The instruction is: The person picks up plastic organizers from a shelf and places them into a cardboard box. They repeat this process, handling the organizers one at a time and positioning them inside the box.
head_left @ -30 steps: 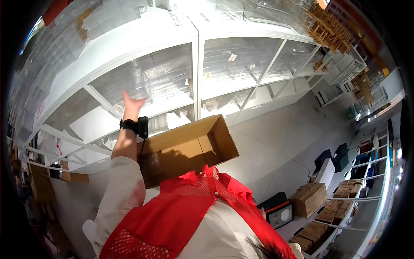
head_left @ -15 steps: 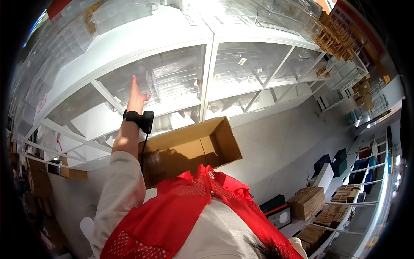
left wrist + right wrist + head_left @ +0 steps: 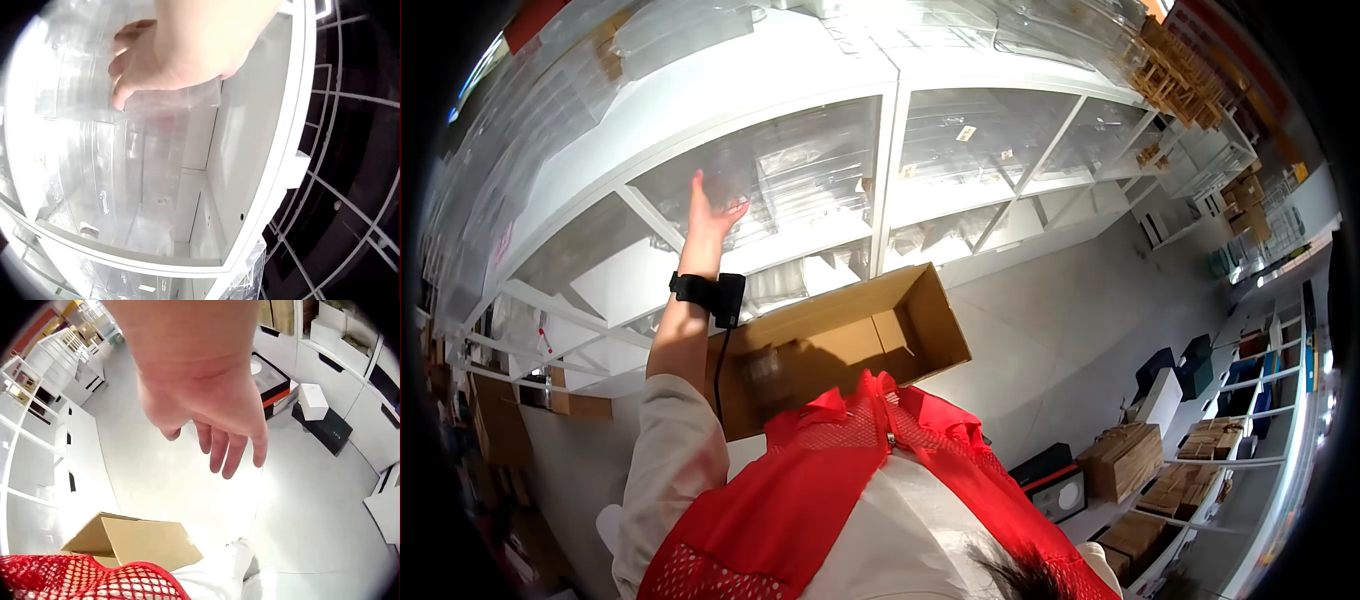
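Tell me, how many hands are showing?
2: the left hand beside clear plastic items in the white shelving, and the right hand above the floor, unseen in the head view.

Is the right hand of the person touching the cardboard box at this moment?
Apart. The right wrist view shows it plainly: a strip of pale floor is visible between the right hand and the cardboard box.

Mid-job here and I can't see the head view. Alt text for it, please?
A person's left grip is outstretched at clear plastic containers in a white shelf unit. An open cardboard box sits below, in front of the person's red vest.
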Available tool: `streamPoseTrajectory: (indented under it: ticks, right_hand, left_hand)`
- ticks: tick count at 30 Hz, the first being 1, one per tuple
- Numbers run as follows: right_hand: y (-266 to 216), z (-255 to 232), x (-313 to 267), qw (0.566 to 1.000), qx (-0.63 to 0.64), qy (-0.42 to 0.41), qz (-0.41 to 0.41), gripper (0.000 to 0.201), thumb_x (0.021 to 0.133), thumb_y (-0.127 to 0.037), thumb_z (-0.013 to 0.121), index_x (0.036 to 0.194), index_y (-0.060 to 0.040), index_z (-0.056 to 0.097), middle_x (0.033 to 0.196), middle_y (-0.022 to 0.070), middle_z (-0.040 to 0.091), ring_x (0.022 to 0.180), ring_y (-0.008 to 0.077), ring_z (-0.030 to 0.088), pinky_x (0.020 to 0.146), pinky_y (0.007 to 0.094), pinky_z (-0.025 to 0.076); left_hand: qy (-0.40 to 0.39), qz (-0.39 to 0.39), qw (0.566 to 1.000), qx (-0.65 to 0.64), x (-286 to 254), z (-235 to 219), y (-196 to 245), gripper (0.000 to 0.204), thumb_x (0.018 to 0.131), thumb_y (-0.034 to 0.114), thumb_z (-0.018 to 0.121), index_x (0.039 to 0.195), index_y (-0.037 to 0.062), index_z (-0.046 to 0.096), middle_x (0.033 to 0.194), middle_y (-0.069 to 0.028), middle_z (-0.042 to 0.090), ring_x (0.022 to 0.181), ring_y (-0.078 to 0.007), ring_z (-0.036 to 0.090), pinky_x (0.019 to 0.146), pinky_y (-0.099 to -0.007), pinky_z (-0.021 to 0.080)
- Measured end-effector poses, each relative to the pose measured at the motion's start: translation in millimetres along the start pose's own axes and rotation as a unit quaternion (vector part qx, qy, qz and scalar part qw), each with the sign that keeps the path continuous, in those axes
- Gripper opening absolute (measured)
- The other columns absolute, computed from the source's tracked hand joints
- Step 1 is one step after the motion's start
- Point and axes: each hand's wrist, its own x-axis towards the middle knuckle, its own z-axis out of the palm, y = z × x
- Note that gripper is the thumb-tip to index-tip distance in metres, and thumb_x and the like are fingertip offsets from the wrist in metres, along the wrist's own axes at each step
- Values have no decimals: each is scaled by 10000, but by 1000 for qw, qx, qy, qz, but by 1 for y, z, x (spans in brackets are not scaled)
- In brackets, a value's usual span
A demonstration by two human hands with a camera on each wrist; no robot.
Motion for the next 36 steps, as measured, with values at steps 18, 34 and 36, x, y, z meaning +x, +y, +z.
streamPoseTrajectory:
  ticks: [18,34,36]
  right_hand:
    - [-218,120,-92,942,-136,-143,-273,544,843,-420,457,1255,-80,354,1166,65,491,1014,199,476,847,342,354]
    - [-224,344,-169,596,-530,-602,-41,810,821,-171,557,1345,-77,-54,1212,158,401,1144,222,390,965,359,295]
    - [-201,352,-139,598,-544,-586,52,771,837,-217,538,1348,-79,-23,1176,129,443,1118,191,413,933,349,331]
  left_hand:
    - [-239,-93,954,156,-102,-66,-80,525,812,285,542,1222,66,298,1223,-119,356,1126,-289,398,863,-480,387]
    - [-278,-182,801,498,-230,-143,-111,917,698,170,670,1347,44,35,1215,-167,332,1048,-226,471,844,-334,412]
    - [-205,-289,826,439,-236,-165,-121,792,747,219,595,1344,83,91,1236,-144,358,1050,-250,458,856,-366,414]
